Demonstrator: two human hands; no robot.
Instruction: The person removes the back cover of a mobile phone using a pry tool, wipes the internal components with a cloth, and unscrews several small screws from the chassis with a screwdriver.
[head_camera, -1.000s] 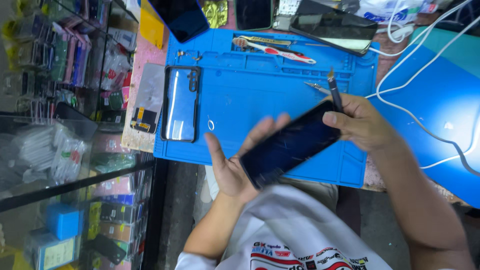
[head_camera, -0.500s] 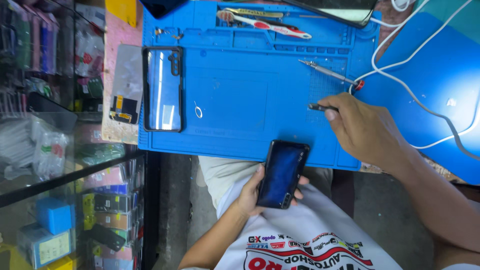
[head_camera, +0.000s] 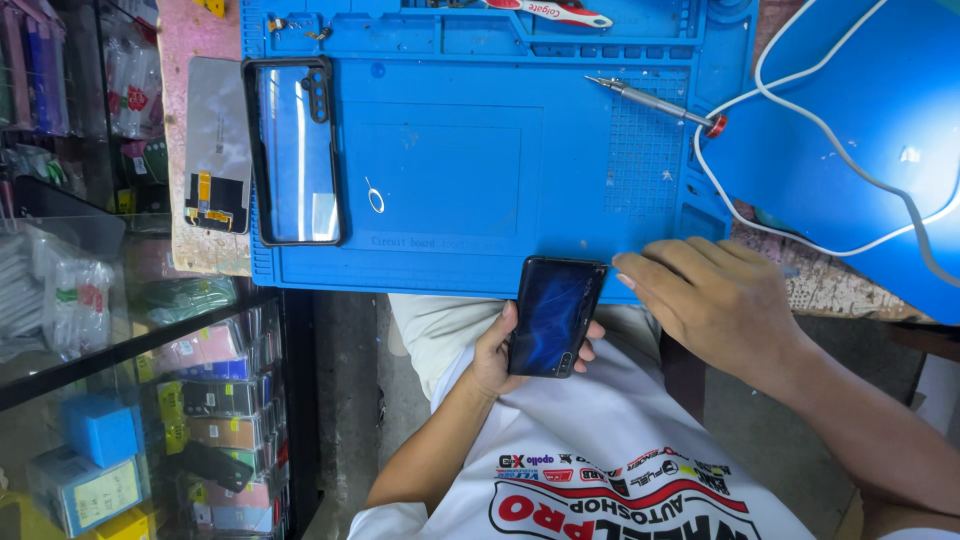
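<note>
At the near edge of the blue silicone repair mat (head_camera: 450, 150), the left hand (head_camera: 500, 355) has drawn the dark glossy smartphone (head_camera: 555, 315) down toward the lap and grips it from beneath. The right hand (head_camera: 715, 300) has let go of its tool and rests flat, fingers loose and empty. At the mat's left edge lies a black-rimmed phone back cover (head_camera: 295, 150); toward its far right corner, a slim metal screwdriver (head_camera: 650, 100). Glass display shelves (head_camera: 130, 400) stand to the left.

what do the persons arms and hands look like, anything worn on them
Both arms are bare from the elbow down, with no gloves, watch, rings or bands visible. The left hand and right hand are uncovered. A white short-sleeved shirt with a colourful printed logo covers the torso.
</note>
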